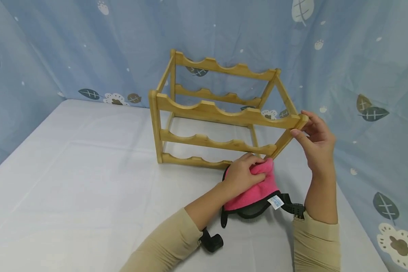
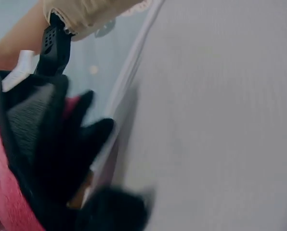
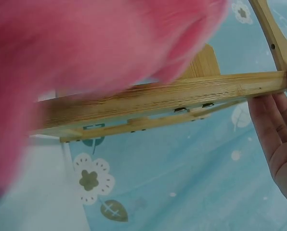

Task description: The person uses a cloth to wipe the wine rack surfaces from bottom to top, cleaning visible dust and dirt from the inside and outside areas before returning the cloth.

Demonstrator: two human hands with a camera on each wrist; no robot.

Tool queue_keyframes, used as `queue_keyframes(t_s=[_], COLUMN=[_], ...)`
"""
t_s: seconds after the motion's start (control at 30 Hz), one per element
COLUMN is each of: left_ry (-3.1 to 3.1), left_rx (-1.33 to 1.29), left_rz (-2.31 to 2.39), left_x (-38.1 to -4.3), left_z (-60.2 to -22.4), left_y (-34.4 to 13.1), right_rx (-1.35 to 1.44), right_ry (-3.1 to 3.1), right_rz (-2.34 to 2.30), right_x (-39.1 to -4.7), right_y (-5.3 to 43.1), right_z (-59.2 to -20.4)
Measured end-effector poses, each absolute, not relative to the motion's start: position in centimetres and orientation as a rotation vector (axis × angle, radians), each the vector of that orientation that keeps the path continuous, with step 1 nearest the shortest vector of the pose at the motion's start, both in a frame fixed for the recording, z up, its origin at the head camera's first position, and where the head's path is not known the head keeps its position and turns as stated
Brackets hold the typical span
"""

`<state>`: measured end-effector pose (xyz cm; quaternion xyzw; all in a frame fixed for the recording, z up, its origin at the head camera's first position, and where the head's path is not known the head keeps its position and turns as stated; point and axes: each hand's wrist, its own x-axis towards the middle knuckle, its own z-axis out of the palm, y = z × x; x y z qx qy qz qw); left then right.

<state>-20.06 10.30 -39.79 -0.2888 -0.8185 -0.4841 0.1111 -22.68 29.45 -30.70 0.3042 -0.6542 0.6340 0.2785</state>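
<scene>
A wooden wine rack with scalloped rails stands on the white table. Near the top of its front right post, my right hand grips the wood, thumb in front and fingers behind. My left hand bunches a pink fleece glove against the lower right of the rack, hiding that corner. Black edging, a white label and a grey mesh back show on the glove, and dark finger-like ends hang off it in the left wrist view. In the right wrist view, blurred pink fleece covers part of the rack's post.
Behind the white table hangs a blue curtain with leaf and flower prints, and it runs along the right side too. Black camera mounts are strapped at both wrists.
</scene>
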Motion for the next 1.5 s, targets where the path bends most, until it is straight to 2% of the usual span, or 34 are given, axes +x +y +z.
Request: queue_keyframes(t_s=[0.33,0.7,1.07,1.5], left_ry=[-1.953,-2.04,-1.99,-1.915], left_rx=[-0.923,-0.849,-0.735,-0.641], left_rz=[-1.536,-1.357,-0.915,-1.085], left_x=[-19.4,-20.1,-20.9,-20.7], left_z=[-34.8,-30.5,-30.2,-31.5], left_y=[9.0,11.0,12.0,9.3], right_rx=[0.817,0.87,0.872,0.889], right_ry=[-1.798,-1.826,-1.863,-1.855], right_rz=[1.664,1.678,1.642,1.664], right_x=[-22.5,-22.2,-22.5,-22.5], right_y=[30.0,30.7,30.8,30.5], right_z=[-30.5,-30.5,-30.0,-30.7])
